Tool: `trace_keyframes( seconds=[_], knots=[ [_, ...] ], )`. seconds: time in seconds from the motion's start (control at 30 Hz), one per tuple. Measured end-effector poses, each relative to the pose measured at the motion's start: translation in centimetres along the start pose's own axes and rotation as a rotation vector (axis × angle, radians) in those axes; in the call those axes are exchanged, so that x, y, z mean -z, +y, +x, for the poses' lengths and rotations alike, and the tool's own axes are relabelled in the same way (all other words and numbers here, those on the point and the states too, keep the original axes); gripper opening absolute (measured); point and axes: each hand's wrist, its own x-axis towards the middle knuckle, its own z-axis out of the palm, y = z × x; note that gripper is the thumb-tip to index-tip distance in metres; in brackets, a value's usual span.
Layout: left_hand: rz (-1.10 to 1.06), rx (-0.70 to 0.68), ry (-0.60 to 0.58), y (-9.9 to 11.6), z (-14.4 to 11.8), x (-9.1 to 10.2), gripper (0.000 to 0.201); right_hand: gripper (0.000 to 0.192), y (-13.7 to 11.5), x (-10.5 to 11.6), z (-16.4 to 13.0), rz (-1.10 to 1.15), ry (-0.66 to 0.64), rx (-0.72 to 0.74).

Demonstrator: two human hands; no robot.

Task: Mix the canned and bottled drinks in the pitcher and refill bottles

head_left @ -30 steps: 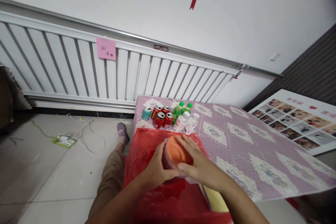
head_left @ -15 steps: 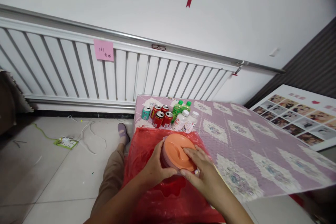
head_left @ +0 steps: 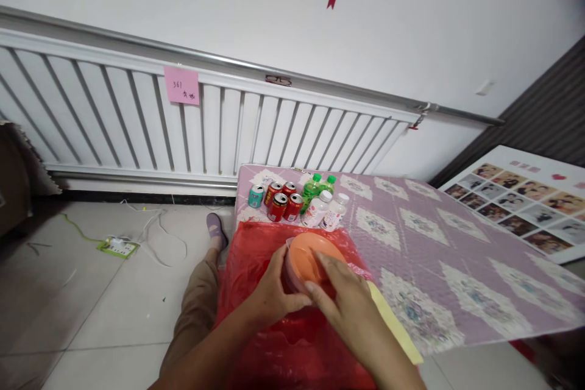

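Note:
A round container (head_left: 291, 279) with clear, pinkish walls is held over the red plastic sheet, with an orange lid (head_left: 302, 259) on top. My left hand (head_left: 273, 294) is closed round the container's left side, thumb along the near side. From the right, my right hand (head_left: 343, 295) grips the lid, its fingers at the raised bar in the middle and its thumb near the front rim. Those fingers hide the lid's right part. What the container holds cannot be seen.
Behind the red sheet (head_left: 256, 244) stand several red cans (head_left: 277, 207), a teal can (head_left: 256, 196), green-capped bottles (head_left: 312, 189) and white bottles (head_left: 317, 209). A yellow strip (head_left: 395, 323) lies right of my right hand. A radiator (head_left: 247, 128) lines the wall; a power strip (head_left: 117, 247) lies on the floor.
My right hand has shifted over the lid, its thumb moving from the container's near side up onto the lid's front rim. More of the yellow strip shows. My left hand keeps its hold.

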Motion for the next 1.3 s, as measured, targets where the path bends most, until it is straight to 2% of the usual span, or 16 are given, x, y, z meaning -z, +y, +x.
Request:
trace_keyframes(
  seconds=[0.07, 0.17, 0.33, 0.47, 0.73, 0.87, 0.93, 1.17, 1.3],
  knots=[
    [-0.024, 0.018, -0.004, 0.0, -0.1, -0.1, 0.103, 0.055, 1.3, 0.9, 0.3, 0.064, 0.048, 0.024],
    [-0.047, 0.028, 0.018, 0.2, -0.1, -0.1, 0.104, 0.052, 1.9, 1.9, 1.4, 0.006, 0.057, -0.001],
    [-0.053, 0.020, -0.008, 0.5, -0.1, 0.1, 0.099, 0.039, 0.0, 1.6, 3.5, -0.241, -0.050, -0.004],
    [-0.050, 0.035, -0.004, 0.5, 0.0, 0.1, 0.103, 0.026, -0.7, 1.1, 4.4, -0.269, -0.105, 0.039],
    [-0.062, 0.020, 0.004, 0.6, 0.1, 0.1, 0.103, 0.015, 1.8, 1.0, 5.2, -0.022, -0.111, 0.355],
    [-0.080, 0.020, -0.003, 0.5, 0.1, 0.1, 0.105, 0.012, 2.5, 0.5, 5.4, -0.038, -0.082, 0.412],
    [-0.086, 0.028, -0.004, 0.5, 0.1, 0.1, 0.105, 0.012, 2.4, 0.3, 5.4, -0.074, -0.068, 0.389],
    [-0.110, 0.043, 0.004, 1.1, 0.0, 0.0, 0.104, 0.015, 0.7, -0.2, 5.3, -0.209, -0.037, 0.173],
    [-0.109, 0.062, 0.005, 1.3, 0.1, 0.1, 0.105, 0.018, -0.3, 0.0, 5.3, -0.261, -0.060, 0.087]
  ],
)
